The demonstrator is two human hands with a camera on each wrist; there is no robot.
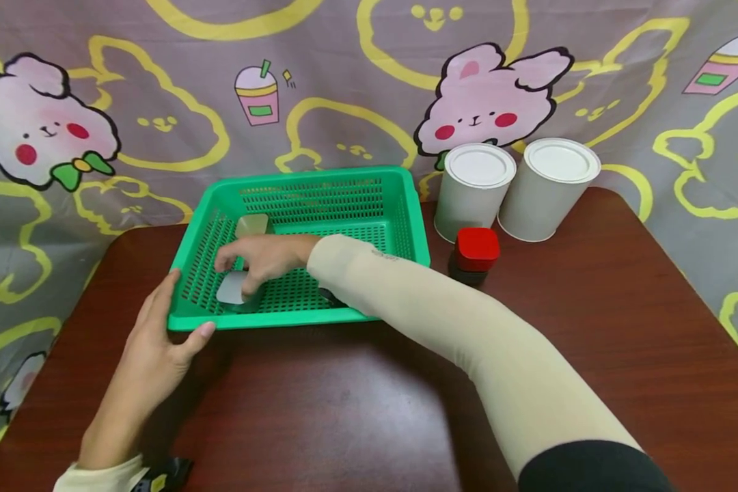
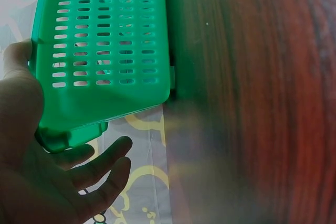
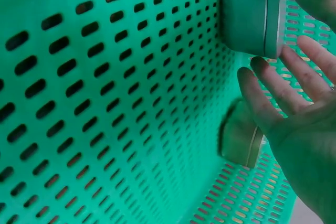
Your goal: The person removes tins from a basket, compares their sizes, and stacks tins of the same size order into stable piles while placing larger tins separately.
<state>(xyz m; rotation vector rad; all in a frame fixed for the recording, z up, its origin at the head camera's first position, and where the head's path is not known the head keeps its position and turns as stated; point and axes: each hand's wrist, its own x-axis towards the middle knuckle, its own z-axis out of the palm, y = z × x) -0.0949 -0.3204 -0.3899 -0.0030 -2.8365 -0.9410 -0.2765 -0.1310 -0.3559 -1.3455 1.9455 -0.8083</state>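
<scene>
A green plastic basket with slotted walls stands on the table. My left hand holds its front left corner, thumb on the front rim and fingers along the left side; in the left wrist view the lower fingers stand apart from the plastic. Inside the basket my right hand reaches over a small container with a white lid. In the right wrist view its fingers are spread, with fingertips beside that rounded square container. A second container, beige-lidded, sits farther back in the basket.
To the right of the basket stand two white canisters side by side, with a dark jar with a red lid before them. A patterned cloth hangs behind the brown table.
</scene>
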